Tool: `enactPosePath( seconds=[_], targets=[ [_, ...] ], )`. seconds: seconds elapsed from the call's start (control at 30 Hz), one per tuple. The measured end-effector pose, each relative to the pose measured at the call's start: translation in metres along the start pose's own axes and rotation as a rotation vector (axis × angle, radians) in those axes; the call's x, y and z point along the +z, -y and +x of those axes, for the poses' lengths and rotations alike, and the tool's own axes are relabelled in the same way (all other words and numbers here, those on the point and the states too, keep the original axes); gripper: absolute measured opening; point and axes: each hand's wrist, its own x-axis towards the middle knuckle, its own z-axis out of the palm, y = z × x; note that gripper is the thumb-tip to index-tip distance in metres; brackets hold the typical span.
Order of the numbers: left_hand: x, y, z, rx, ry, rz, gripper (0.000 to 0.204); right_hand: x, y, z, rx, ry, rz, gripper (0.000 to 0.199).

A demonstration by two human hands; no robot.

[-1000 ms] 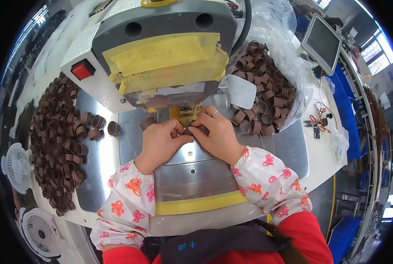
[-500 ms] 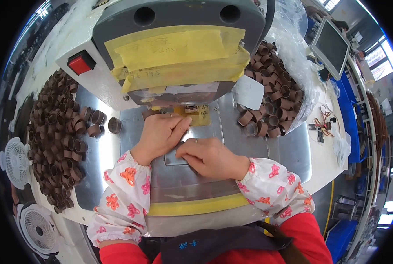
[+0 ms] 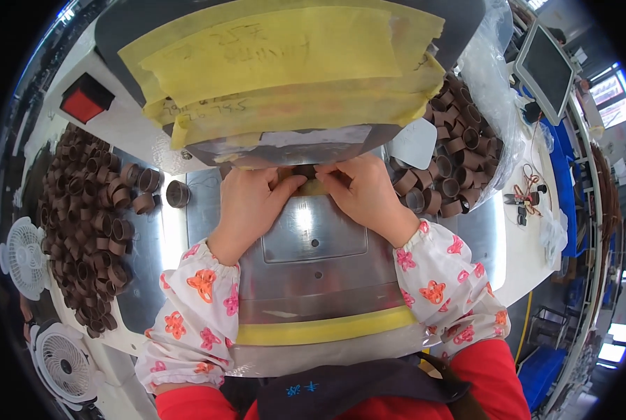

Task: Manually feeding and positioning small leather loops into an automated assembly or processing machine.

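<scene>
Under the overhanging head of a grey machine, my left hand and my right hand face each other at the far end of the metal work plate. Thumb and fingers are pinched together on both. A small dark brown piece shows between the fingertips, its shape mostly hidden by them and by the machine. It looks the same colour as the brown rings in the piles. Below it, a bit of yellowish fixture peeks out.
A heap of brown rings lies on the left, with a few loose ones beside the plate. More brown rings spill from a clear plastic bag at the right. A red switch, a screen and white fans surround the bench.
My right hand has moved away from the left and up to the fixture, and both now meet around the dark piece. The view has shifted, so the machine head looks larger.
</scene>
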Motion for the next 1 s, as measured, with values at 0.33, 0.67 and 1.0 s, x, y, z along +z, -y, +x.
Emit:
enactPosePath(
  seconds=[0.33,0.67,1.0],
  targets=[
    [0.002,0.005,0.008,0.015,0.019,0.111,0.022,0.006,-0.01,0.004,-0.067,-0.026,-0.051,0.009],
    [0.007,0.017,0.009,0.123,0.006,0.139,0.019,0.003,0.001,0.005,0.021,-0.014,-0.026,0.016],
    [0.008,0.013,0.013,0.141,-0.051,0.07,0.017,0.005,-0.005,0.005,-0.001,-0.076,-0.294,0.004]
  ],
)
